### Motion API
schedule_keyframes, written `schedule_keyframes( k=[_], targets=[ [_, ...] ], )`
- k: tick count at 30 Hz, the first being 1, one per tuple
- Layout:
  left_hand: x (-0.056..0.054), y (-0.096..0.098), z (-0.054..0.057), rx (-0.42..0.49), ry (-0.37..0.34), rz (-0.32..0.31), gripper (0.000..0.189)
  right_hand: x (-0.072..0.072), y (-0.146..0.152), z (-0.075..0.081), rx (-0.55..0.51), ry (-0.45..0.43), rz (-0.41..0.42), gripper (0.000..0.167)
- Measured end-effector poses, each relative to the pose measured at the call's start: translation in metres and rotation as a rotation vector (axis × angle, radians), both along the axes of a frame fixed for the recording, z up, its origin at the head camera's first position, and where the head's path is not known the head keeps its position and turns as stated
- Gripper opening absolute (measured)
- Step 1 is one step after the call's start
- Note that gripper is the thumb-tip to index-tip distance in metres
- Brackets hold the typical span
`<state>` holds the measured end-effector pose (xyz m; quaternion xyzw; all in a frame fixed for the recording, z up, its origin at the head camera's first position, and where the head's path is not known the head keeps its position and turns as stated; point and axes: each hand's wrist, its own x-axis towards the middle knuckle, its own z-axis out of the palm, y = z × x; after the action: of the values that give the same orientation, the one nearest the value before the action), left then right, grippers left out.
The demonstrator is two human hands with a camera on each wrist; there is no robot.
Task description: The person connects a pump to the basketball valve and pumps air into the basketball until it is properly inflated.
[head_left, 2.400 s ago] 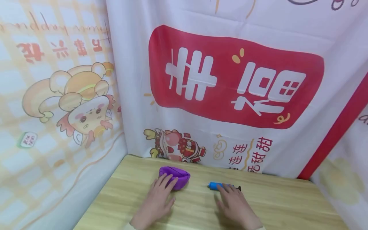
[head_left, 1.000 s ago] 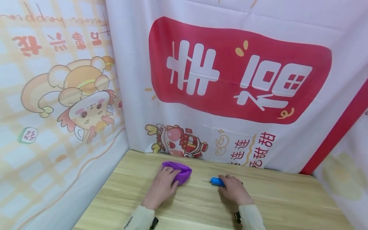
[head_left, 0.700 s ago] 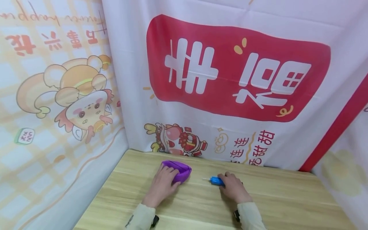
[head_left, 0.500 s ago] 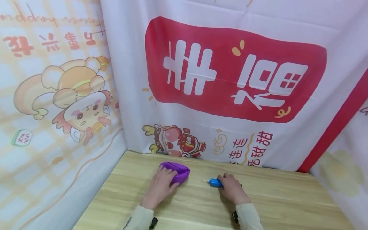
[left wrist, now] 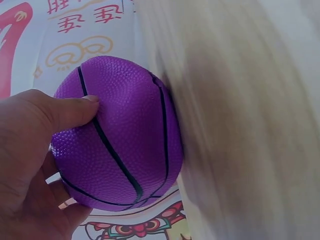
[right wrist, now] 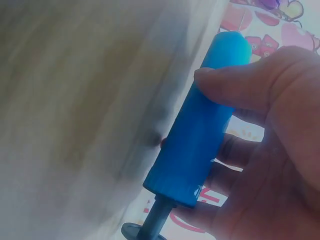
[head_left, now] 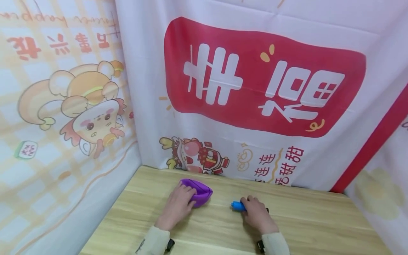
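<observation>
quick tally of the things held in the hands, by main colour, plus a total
Purple: 1, the caved-in ball in the left hand
Blue: 1, the pump in the right hand
Total: 2

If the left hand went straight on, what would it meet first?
Beyond the purple ball it holds, the left hand would likely meet the white cloth behind the table; depth is unclear.

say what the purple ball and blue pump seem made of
Purple ball: likely rubber or soft vinyl, pebbled and faintly shiny; its caved-in side suggests a flexible skin. Blue pump: probably hard plastic, smooth with a slight sheen and straight sides.
</observation>
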<state>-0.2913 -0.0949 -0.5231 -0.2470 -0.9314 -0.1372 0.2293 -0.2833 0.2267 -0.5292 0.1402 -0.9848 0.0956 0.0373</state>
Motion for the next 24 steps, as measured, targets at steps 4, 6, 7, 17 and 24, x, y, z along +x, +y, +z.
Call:
schedule_keyframes(
  k=[4, 6, 7, 17, 24],
  targets=[
    [0.002, 0.0, 0.004, 0.027, -0.022, -0.003, 0.031, 0.004, -0.002, 0.0, -0.007, -0.006, -0.01, 0.036],
    [0.004, 0.0, 0.007, 0.049, -0.052, -0.003, 0.03, 0.005, -0.002, 0.001, -0.01, -0.009, -0.017, 0.036],
    [0.005, 0.001, 0.008, 0.06, -0.069, -0.003, 0.029, 0.006, -0.003, 0.002, -0.014, -0.012, -0.021, 0.036],
    [0.01, 0.006, 0.03, 0.142, -0.235, -0.004, 0.016, 0.005, -0.008, 0.017, -0.048, 0.073, 0.009, 0.034],
    [0.017, 0.013, 0.032, 0.17, -0.321, -0.057, 0.014, 0.009, -0.012, 0.023, -0.067, 0.008, 0.003, 0.029]
  ],
)
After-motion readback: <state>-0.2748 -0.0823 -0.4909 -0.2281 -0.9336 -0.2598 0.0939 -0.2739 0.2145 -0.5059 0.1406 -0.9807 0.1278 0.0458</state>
